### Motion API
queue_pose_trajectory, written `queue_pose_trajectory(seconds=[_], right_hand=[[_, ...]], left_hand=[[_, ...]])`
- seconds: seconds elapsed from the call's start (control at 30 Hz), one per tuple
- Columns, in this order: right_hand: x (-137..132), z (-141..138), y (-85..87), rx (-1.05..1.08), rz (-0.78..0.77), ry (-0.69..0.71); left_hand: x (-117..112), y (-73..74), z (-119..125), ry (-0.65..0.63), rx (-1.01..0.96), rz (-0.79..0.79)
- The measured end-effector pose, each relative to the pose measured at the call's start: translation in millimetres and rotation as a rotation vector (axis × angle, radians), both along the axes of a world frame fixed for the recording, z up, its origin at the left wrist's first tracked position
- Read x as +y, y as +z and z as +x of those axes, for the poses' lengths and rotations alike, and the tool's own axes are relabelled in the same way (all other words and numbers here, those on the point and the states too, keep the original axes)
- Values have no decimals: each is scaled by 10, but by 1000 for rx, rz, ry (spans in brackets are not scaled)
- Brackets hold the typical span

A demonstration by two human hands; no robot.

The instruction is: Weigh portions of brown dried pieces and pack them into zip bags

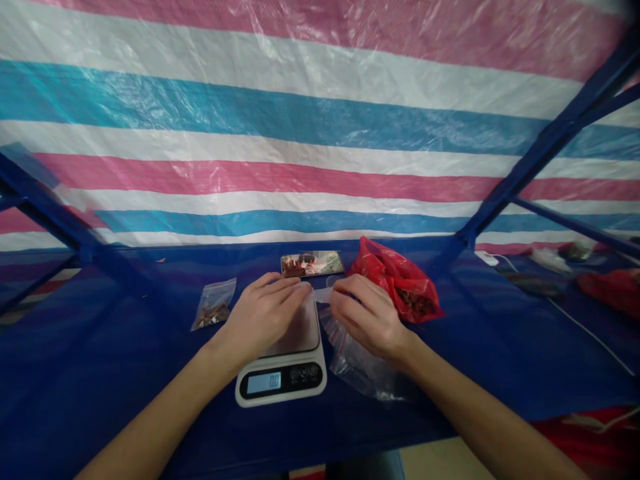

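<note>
My left hand point(267, 310) rests over the platform of a small white kitchen scale point(285, 370), fingers together and pinching the edge of a clear plastic bag. My right hand point(367, 313) is closed on the same clear zip bag point(350, 360), which hangs down to the right of the scale onto the blue table. The scale's lit display faces me. A red plastic bag point(400, 283) with dark brown contents lies just right of my right hand.
A small clear zip bag point(214, 305) with brown pieces lies left of the scale. A phone point(313, 263) lies flat behind it. Blue metal frame bars point(540, 143) rise at both sides before a striped tarp. A white cable point(580, 327) runs across the right.
</note>
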State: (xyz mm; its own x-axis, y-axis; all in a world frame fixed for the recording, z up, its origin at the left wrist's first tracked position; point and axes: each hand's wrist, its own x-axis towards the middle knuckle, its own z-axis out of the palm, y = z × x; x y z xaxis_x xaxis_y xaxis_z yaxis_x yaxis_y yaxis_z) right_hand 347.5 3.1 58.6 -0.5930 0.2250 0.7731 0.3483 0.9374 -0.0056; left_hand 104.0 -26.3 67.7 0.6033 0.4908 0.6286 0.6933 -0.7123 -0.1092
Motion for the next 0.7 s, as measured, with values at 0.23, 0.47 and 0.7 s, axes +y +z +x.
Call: queue_pose_trajectory(seconds=[0.23, 0.47, 0.7], right_hand=[[-91, -47, 11, 87, -92, 102], [-86, -59, -67, 15, -51, 211], [-144, -102, 21, -74, -21, 250]], left_hand=[[-100, -52, 175, -11, -124, -86], [-74, -72, 146, -12, -124, -116], [-90, -2, 170, -65, -91, -359]])
